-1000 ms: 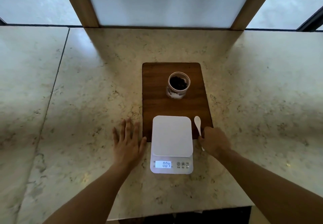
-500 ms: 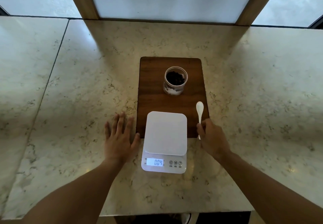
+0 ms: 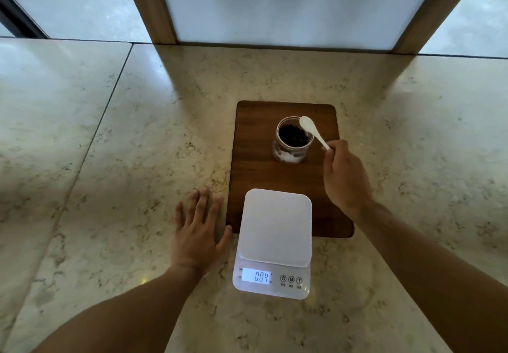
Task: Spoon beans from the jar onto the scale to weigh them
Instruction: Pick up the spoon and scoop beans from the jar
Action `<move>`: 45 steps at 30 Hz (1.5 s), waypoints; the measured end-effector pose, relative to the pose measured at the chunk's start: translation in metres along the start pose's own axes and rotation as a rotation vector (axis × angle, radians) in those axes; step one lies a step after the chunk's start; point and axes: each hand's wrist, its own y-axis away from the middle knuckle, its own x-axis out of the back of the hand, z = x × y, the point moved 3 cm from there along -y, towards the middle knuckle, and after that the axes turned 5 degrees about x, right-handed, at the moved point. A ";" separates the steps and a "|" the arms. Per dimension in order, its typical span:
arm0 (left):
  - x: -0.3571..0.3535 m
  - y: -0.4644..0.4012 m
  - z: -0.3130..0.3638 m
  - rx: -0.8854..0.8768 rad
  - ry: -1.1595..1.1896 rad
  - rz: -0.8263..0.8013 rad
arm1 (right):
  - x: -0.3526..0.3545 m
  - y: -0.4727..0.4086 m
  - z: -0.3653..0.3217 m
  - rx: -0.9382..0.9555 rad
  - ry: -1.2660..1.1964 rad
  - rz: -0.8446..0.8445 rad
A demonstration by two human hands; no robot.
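Beans sit dark in the open jar, at the far end of the wooden board. Left hand lies flat on the counter, fingers spread, holding nothing. Scale platform bare; display reads 004. Right hand pinches the handle of the white spoon, bowl over the jar's right rim. Judgement: dip steeply, take a modest load, keep the bowl level on the way to the platform; zeroing first seems wise.
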 end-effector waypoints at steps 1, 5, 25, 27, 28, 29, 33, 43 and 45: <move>0.002 -0.011 -0.016 0.051 0.020 0.046 | -0.012 -0.022 -0.020 0.080 0.014 -0.022; 0.007 -0.021 -0.011 0.046 0.014 0.027 | -0.004 -0.039 -0.022 0.139 0.099 -0.008; 0.009 -0.014 -0.009 0.022 0.008 0.048 | 0.007 -0.061 -0.045 0.008 0.280 -0.088; 0.009 -0.014 -0.009 0.022 0.009 0.050 | 0.005 -0.064 -0.043 -0.035 0.231 -0.099; 0.009 -0.014 -0.009 0.022 0.011 0.053 | 0.004 -0.065 -0.042 -0.053 0.205 -0.106; 0.009 -0.014 -0.009 0.023 0.011 0.054 | 0.003 -0.066 -0.041 -0.070 0.181 -0.112; 0.008 -0.014 -0.009 0.021 0.012 0.052 | 0.000 -0.070 -0.036 -0.139 0.108 -0.118; 0.003 -0.014 -0.012 0.017 -0.014 0.046 | -0.005 -0.071 -0.027 -0.274 -0.059 -0.127; 0.003 -0.015 -0.012 0.017 -0.015 0.043 | -0.006 -0.071 -0.026 -0.302 -0.082 -0.130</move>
